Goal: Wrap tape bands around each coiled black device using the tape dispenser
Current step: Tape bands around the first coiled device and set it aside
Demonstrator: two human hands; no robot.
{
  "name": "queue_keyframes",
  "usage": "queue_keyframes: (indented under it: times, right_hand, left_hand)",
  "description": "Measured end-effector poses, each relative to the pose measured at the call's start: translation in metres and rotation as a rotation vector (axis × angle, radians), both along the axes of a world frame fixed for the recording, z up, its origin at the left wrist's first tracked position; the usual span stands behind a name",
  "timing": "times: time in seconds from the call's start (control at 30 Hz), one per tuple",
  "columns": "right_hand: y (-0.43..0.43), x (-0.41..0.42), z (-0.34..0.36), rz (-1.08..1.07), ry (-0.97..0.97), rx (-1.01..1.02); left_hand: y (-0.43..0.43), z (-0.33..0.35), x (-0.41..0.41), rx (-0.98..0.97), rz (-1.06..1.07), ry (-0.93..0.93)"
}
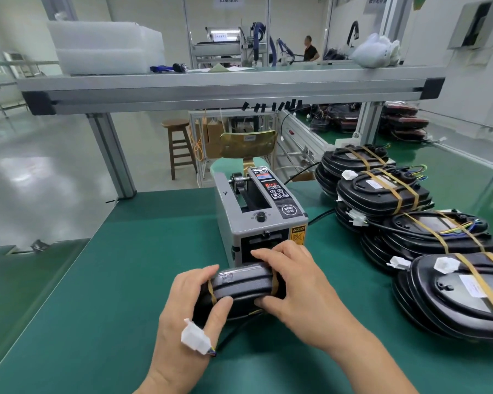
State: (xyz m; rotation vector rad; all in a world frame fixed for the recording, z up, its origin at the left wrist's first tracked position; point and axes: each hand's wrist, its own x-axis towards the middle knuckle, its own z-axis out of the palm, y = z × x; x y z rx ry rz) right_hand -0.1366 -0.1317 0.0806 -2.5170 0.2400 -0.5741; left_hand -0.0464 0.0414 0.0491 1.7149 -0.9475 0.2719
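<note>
Fingers (208, 273) of the left hand (194, 317) are curling over the top of the coiled black device (242, 282) while the thumb is pressing its near face, so that hand is gripping the left end. The right hand (299, 291) is clasping the other end, thumb underneath and fingertips (268, 254) lying close together over the top, reaching toward the mouth of the tape dispenser (256, 206). The device is standing on edge on the green mat (97, 280), just in front of the dispenser, with a tan tape band (210, 288) showing near each end. Whether the right-hand band (274, 281) is fully pressed down I cannot tell, since the fingers are covering it. If it is not, it could be lifting or going on slack, letting the coil loosen. A white connector (195, 338) on its lead is hanging loose over the left wrist and could be snagging or getting taped in by mistake. The fingertips are also sitting very near the cutter slot, which is what the yellow CAUTION label (298, 234) appears to be warning about. A round badge (289, 209) on the dispenser is reading SEMI above two Chinese characters, a red digit is glowing on its display (269, 185), and an X (225, 192) is marked on its side. Banded devices (410, 211) are lying stacked to the right, their white stickers too small to read.
</note>
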Motion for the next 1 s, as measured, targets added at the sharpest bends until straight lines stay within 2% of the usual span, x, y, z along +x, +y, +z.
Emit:
queue_keyframes:
  times: [0.07, 0.13, 0.2, 0.27, 0.3, 0.37, 0.5, 0.63, 1.0]
  right_hand:
    - [0.002, -0.004, 0.004, 0.013, 0.052, -0.009]
    - [0.0, -0.008, 0.011, 0.052, 0.046, 0.085]
    - [-0.005, -0.009, 0.014, 0.025, -0.07, 0.345]
    - [-0.014, -0.003, 0.014, -0.093, -0.229, 0.732]
    - [-0.018, 0.001, 0.012, -0.187, -0.256, 0.891]
    - [-0.027, 0.011, 0.007, -0.343, -0.214, 1.053]
    - [-0.029, 0.03, 0.002, -0.406, -0.076, 1.097]
    - [-0.026, 0.042, -0.001, -0.45, -0.046, 1.073]
    - [-0.013, 0.051, 0.002, -0.56, -0.113, 1.037]
  left_hand:
    - [0.001, -0.004, 0.002, -0.013, -0.019, 0.053]
    - [0.001, -0.006, 0.004, -0.014, -0.044, 0.076]
    - [0.002, -0.008, 0.006, -0.009, -0.065, 0.105]
    - [0.004, -0.009, 0.008, -0.007, -0.079, 0.123]
    - [0.005, -0.01, 0.008, -0.008, -0.083, 0.125]
    - [0.007, -0.009, 0.006, -0.022, -0.101, 0.135]
    - [0.012, -0.008, 0.003, -0.077, -0.12, 0.209]
    - [0.021, -0.006, 0.006, -0.128, -0.122, 0.247]
    - [0.03, -0.009, 0.009, -0.162, -0.121, 0.282]
